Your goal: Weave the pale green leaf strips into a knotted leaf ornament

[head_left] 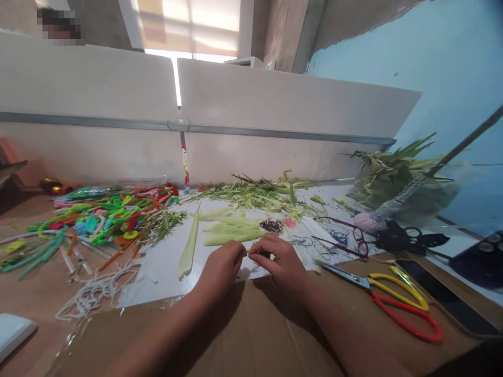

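My left hand (pixel 223 264) and my right hand (pixel 277 259) meet fingertip to fingertip above the front edge of a white sheet (pixel 153 272). Both are closed in a pinch. What they pinch is tiny and mostly hidden by the fingers; only a pale speck shows between them. Just beyond the hands lie flat pale-green corn husk pieces (pixel 228 233). To the left of them is one long, pointed husk strip (pixel 190 246). A small heap of dark, thread-like bits (pixel 272 225) sits behind my right hand, beside some pink bits (pixel 290 223).
Scissors (pixel 353 277) with yellow and red handles, eyeglasses (pixel 359 241) and a phone (pixel 444 293) lie to the right. Left are colourful pipe cleaners (pixel 98 217) and white string (pixel 94 290). Husk scraps (pixel 251 192) pile at the back; a stuffed bag (pixel 401 183) stands back right.
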Available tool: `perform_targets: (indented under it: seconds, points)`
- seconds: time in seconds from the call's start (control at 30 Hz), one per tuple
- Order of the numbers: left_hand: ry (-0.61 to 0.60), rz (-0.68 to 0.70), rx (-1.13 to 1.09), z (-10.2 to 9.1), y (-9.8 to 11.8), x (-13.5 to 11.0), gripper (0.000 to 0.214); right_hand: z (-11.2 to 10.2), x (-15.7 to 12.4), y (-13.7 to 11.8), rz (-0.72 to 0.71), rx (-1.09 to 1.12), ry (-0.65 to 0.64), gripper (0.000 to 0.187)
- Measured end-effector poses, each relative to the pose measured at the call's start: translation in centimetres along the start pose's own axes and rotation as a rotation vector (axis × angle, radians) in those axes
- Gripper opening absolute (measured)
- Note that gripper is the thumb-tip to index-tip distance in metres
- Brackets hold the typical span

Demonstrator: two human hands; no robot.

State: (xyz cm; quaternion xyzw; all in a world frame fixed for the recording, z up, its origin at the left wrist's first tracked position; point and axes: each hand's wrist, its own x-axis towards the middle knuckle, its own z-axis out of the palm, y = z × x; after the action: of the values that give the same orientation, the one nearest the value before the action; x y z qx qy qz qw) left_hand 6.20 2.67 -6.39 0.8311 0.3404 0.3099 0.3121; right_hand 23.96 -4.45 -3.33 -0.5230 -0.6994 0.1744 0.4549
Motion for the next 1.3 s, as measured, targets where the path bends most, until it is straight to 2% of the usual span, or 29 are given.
perform_targets:
  seconds: [0.13,0.2,0.27,0.47,0.6,0.73,0.9,1.0,1.1,1.2,1.3]
  points:
    - [-0.209,0.097,-0.051,-0.6,0.4,0.1,0.022,-1.0,0.5,0.7,0.024,0.008,0.037,0.013]
    - [-0.273,0.085,-0.171,-1.1,0.8,0.3,0.023,-1.2,0.7,1.3,0.075,0.052,0.063,0.012]
    - [-0.285,0.029,-0.312,-1.7,1.4,0.6,0.026,-1.2,0.9,1.7,0.132,0.123,0.078,0.013]
    - [-0.226,-0.21,-0.563,-2.5,2.5,0.5,0.031,-0.3,0.9,2.0,0.189,0.247,0.061,0.016]
    - [-0.117,-0.274,-0.614,-1.9,1.9,0.6,0.032,0.7,0.5,1.8,0.154,0.225,0.055,0.021]
    - [0.002,-0.265,-0.477,-1.4,1.4,0.9,0.028,1.4,0.0,1.3,0.109,0.176,0.097,0.015]
    - [0.066,-0.176,-0.11,-0.9,0.9,0.8,0.022,1.5,-0.4,0.4,-0.002,0.065,0.109,0.011]
    - [-0.002,-0.043,0.101,-0.7,0.4,0.6,0.023,1.0,-0.3,0.0,-0.059,0.023,0.104,0.013]
    - [-0.152,0.077,0.126,-0.9,0.3,0.4,0.024,0.1,-0.1,0.2,-0.067,0.009,0.124,0.012]
    - [-0.289,0.098,-0.094,-1.6,0.9,0.5,0.022,-0.7,0.4,1.0,0.015,0.074,0.147,0.01]
    - [-0.319,-0.034,-0.405,-2.2,1.7,0.6,0.024,-0.7,0.8,2.1,0.136,0.225,0.142,0.011]
